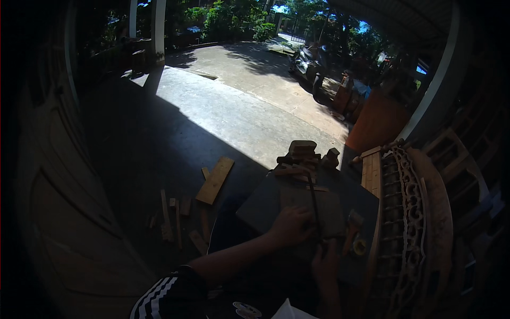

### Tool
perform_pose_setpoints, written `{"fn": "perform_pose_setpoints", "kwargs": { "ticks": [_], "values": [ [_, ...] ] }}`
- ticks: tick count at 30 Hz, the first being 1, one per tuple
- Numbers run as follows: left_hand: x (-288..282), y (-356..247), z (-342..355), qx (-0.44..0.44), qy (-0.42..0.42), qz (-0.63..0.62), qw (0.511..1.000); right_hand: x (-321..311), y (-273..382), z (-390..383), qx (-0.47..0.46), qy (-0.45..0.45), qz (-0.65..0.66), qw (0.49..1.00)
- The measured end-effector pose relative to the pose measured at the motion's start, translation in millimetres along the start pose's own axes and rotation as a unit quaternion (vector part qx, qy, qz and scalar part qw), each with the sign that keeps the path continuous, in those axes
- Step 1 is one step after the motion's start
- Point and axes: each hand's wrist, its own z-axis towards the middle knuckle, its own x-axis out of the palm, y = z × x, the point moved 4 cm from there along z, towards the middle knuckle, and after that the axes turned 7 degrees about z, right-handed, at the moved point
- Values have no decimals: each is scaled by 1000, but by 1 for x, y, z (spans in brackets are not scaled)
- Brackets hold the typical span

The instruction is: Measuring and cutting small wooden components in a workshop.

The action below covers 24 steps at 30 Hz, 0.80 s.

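My left hand (289, 224) presses flat on a wooden board (313, 212) lying on a dark work table (255, 210). Just below the board, my right hand (325, 261) is closed around the handle of a thin dark saw-like tool (313, 204) whose blade runs up across the board. Both hands sit in deep shade, so finger detail is hard to read. A brush with a pale wooden handle (352, 229) lies on the table to the right of my right hand.
A pile of wood offcuts (300, 157) sits at the table's far edge. A carved wooden frame (409, 223) stands along the right. Planks and scraps (215, 181) lie on the concrete floor at left. A parked motorbike (307, 61) stands far back.
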Motion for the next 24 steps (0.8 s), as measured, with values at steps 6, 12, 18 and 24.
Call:
{"fn": "perform_pose_setpoints", "kwargs": {
  "ticks": [6, 12, 18, 24],
  "values": [
    [0, -4, 9, 7, -42, 29, 999, -1, 7, 5, 19, 2, -9, 1000],
    [20, 3, 10, -32, -4, 1, 999, 3, -16, 7, 6, -14, -64, 998],
    [18, 2, 3, -23, -31, -7, 999, 2, -7, 4, 23, 9, -42, 999],
    [6, 2, 8, -44, -12, -33, 998, -1, -4, 5, 44, -4, -6, 999]
  ]
}}
